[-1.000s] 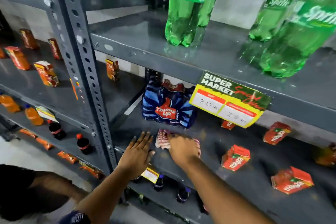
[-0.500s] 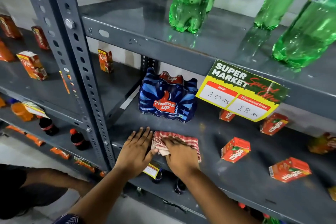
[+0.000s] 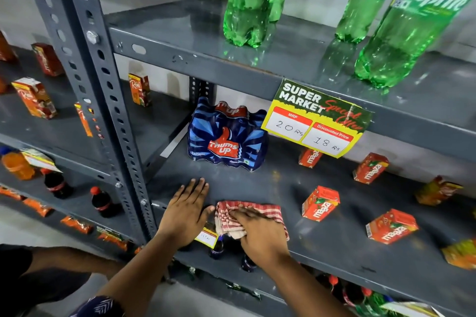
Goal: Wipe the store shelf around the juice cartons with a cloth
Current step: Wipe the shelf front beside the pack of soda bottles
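Cloth [image 3: 248,216], red-and-white checked, lies bunched on the grey shelf [image 3: 322,247]; right hand [image 3: 260,234] presses it flat-fingered, left hand [image 3: 186,210] rests beside it, grip spread open, holding nothing.

A shop: grey slotted-steel shelves [image 3: 334,244] stocked with green soda bottles [image 3: 247,2], a shrink-wrapped cola pack [image 3: 226,139] and small juice cartons [image 3: 320,203]. A price sign [image 3: 316,118] reading "Super Market", with regular and discounted prices, hangs from a shelf edge.
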Motion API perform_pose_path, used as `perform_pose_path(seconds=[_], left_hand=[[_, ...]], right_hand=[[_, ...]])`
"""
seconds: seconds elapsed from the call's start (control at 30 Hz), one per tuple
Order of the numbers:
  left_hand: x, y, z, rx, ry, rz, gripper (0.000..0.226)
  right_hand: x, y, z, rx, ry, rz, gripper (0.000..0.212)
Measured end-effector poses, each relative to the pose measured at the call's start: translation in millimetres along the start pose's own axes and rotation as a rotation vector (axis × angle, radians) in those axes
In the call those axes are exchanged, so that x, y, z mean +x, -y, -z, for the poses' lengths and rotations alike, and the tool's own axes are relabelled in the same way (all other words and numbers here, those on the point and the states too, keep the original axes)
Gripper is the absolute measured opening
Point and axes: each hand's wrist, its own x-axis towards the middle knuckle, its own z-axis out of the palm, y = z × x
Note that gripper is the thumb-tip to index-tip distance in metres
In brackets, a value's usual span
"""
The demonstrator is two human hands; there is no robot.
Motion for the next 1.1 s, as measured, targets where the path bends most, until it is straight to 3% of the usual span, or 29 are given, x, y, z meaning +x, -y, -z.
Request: perform_pose_path(seconds=[0.37, 0.47, 0.6, 0.7, 0.77, 0.93, 1.1], left_hand=[[-0.1, -0.2, -2.8, 0.016, -0.009, -0.001, 0.087], [-0.1, 0.3, -3.2, 0.022, -0.011, 0.003, 0.089], [0.1, -0.8, -2.0, 0.039, -0.003, 0.0, 0.091], [-1.8, -4.1, 1.0, 0.058, 0.001, -0.012, 0.094], [-3.7, -9.5, 2.4, 0.069, -0.013, -0.03, 0.092], [-6.5, -38.3, -4.8, -0.007, -0.014, -0.086, 0.061], [-3.4, -49.1, -12.0, 0.025, 0.017, -0.097, 0.061]], right_hand=[[-32.8, -5.6, 19.0, 0.029, 0.051, -0.03, 0.063], [-38.6, -12.0, 37.0, 0.025, -0.033, -0.093, 0.061], [-2.7, -24.2, 56.7, 0.002, -0.134, -0.102, 0.061], [25.3, -32.2, 45.4, -0.024, -0.031, -0.121, 0.062], [27.2, -35.8, 30.0, -0.078, 0.036, -0.115, 0.063], [10.1, -40.8, 10.1, -0.078, -0.063, -0.119, 0.068], [-7.1, -45.7, 10.4, -0.058, -0.08, -0.112, 0.07]])
